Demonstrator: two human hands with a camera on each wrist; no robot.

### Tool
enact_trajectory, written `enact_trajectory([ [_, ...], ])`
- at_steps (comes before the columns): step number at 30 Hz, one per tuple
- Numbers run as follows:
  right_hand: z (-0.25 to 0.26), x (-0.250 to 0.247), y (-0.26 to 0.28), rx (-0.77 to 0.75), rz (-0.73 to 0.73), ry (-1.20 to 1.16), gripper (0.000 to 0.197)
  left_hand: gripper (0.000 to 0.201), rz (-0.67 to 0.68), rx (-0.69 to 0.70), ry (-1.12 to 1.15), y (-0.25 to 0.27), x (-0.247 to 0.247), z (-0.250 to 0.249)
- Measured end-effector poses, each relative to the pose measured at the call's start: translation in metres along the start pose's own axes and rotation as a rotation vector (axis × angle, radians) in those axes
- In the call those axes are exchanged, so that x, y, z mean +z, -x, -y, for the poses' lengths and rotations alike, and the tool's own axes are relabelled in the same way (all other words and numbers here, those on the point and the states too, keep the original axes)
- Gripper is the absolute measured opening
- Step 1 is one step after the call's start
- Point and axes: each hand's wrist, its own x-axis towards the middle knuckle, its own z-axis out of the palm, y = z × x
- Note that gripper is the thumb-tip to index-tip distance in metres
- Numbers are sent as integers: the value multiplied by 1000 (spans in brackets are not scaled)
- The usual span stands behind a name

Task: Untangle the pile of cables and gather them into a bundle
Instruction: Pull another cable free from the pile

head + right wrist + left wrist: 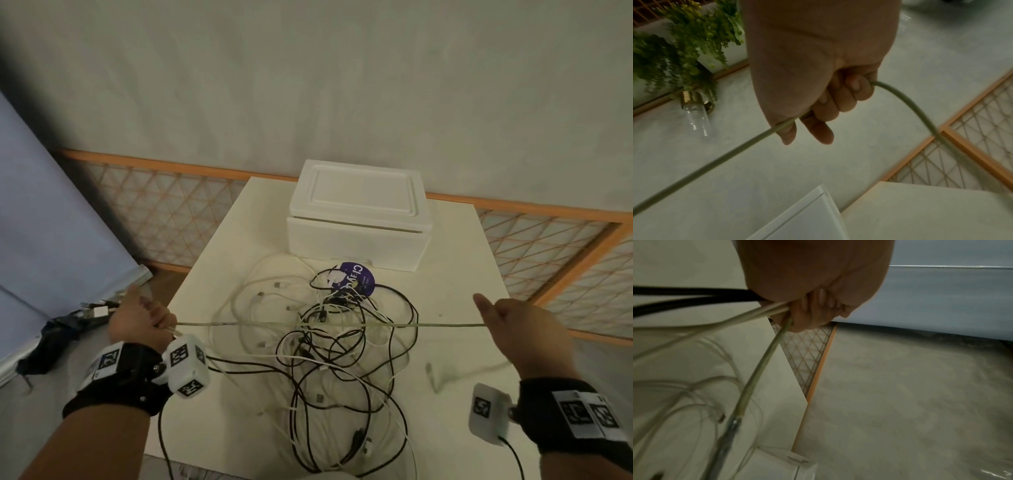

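White table (455, 260): left grip (140, 320), right grip (524, 325) clench taut pale cable (274, 323).

Bare forearms, no sleeves. Black strap (120, 380) wrapped round the left wrist, small metal screws showing, white panel with black square-pattern markers on its back. White camera block (187, 368) fixed to it, same markers on its faces. Matching black strap (572, 413) on the right wrist, marker panels too. White block (488, 413) there, thin black lead trailing below.
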Motion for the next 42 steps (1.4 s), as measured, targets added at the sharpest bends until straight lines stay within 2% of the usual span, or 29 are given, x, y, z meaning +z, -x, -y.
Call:
enact_trajectory([
  [2,-3,5,-4,34,-3,69,61,49,21,-7,22,-8,-7,0],
  [4,-7,12,-9,87,23,134,62,47,-14,-5,1,-10,-8,-6],
  [7,-16,27,-17,211,182,184,66,43,-82,-14,-2,-3,-7,-19],
  [9,-4,33,-16,205,266,196,66,59,12,-45,114,15,10,-22],
  [11,31,32,-6,62,170,74,60,67,165,-67,158,35,34,-13],
  [13,91,17,15,-127,120,-249,67,55,309,-106,118,59,63,1],
  [15,158,-5,42,-337,276,-553,88,47,425,-154,120,83,87,17],
  [17,211,-16,67,-550,475,-563,92,46,545,-172,111,107,108,28],
  [18,228,-13,75,-622,526,-503,82,47,585,-169,113,114,115,30],
  [19,237,-8,79,-663,574,-468,64,49,611,-160,105,118,119,27],
  [21,239,-1,80,-636,702,-524,20,50,637,-119,97,113,118,12],
  [22,230,3,77,-605,748,-562,5,49,628,-95,108,104,113,1],
  [25,188,9,66,-540,691,-501,12,50,553,-54,154,70,83,-33],
  [29,130,8,58,-338,638,-450,13,54,456,-29,157,29,44,-52],
  [30,119,5,57,-314,614,-393,15,55,465,-42,153,19,35,-55],
  [33,88,-8,52,-236,511,-274,25,42,653,-157,244,-2,16,-63],
  [34,79,-12,51,-197,486,-266,29,38,618,-122,227,-7,12,-65],
  [35,73,-15,51,-172,470,-266,33,38,487,-68,150,-15,5,-66],
  [36,69,-18,51,-164,465,-258,37,38,415,-36,86,-17,2,-65],
  [37,68,-21,52,-166,455,-252,40,35,462,-77,87,-16,2,-62],
  [38,68,-25,53,-170,436,-245,42,33,594,-119,164,-17,3,-58],
  [39,69,-29,54,-174,402,-240,42,37,654,-166,253,-19,5,-52],
  [40,70,-34,53,-175,362,-232,42,43,612,-176,245,-26,5,-51],
  [41,70,-40,52,-173,314,-216,42,47,506,-173,163,-32,6,-52],
  [42,70,-45,50,-173,259,-194,42,50,514,-202,136,-35,8,-50],
])
